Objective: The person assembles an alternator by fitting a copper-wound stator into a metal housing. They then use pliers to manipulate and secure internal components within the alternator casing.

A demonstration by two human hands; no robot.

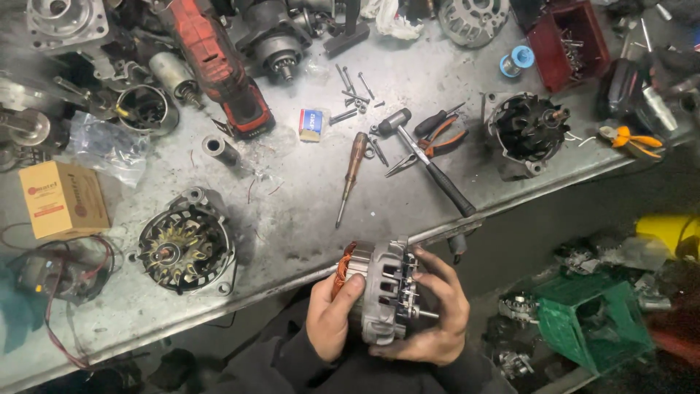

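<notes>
Grey and oil-stained, the metal workbench (306, 211) fills most of our view, stretching away beyond our fingertips, with a dark floor below its near edge. Largest of what lies out past our fingers is the red cordless drill (219, 66), far up and to the left. Up and to the left of our left fingers, nearer to us, rests an open alternator housing (184, 249) with brass-coloured fins, and a cardboard box (64, 198) sits farther left of it. Up and to the right of our right fingers stands a black rotor assembly (526, 133). Down to the right, on the floor, we see a green crate (594, 321). Both hands hold the alternator stator half (385, 295) just below the bench edge: our left hand (332, 317) clasps its copper-wound side, thumb laid over the casing, while our right hand (437, 314) cups the far side, fingers curled around the rim. Straight above our fingers lie a black-handled hammer (430, 164), then orange-gripped pliers (437, 135), then a wooden-handled screwdriver (351, 175), and smallest, loose bolts (354, 91).
</notes>
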